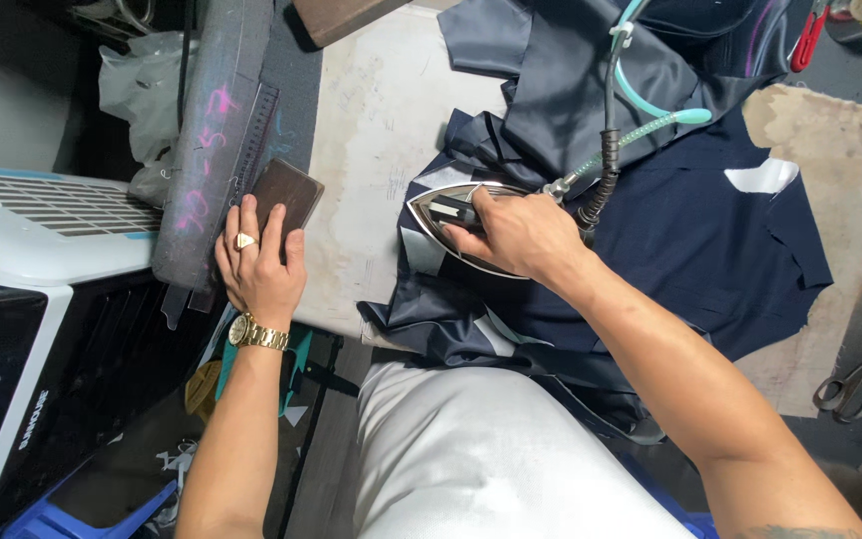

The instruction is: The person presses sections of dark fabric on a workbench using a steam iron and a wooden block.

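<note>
**Pressing navy fabric with a steam iron, head view only**

Head view. Right hand (516,235) is closed around the handle of the steam iron (466,228), the grip wrapped fully over the top. The iron sits flat on the navy fabric (690,250), its pointed nose toward 9 o'clock, near the centre of the frame. The fabric spreads from centre out to 3 o'clock over the pale padded desk (376,130). A teal steam hose (650,100) and a dark cord rise from the iron's heel toward 1 o'clock.

Left hand (259,262) lies at 9 o'clock, fingers flat and pressed on a brown wooden block (286,195); it rests on the block rather than curling round it. A grey padded bar (214,130) runs beside it toward 11 o'clock. Scissors (855,384) lie at 4 o'clock, well apart.

Judgement on technique: keep the soleplate flat and moving with the seam so no shine or crease sets. Hold the hose clear of the cloth. The left hand stays well away from the hot plate; bring the block on only after the iron lifts.
</note>
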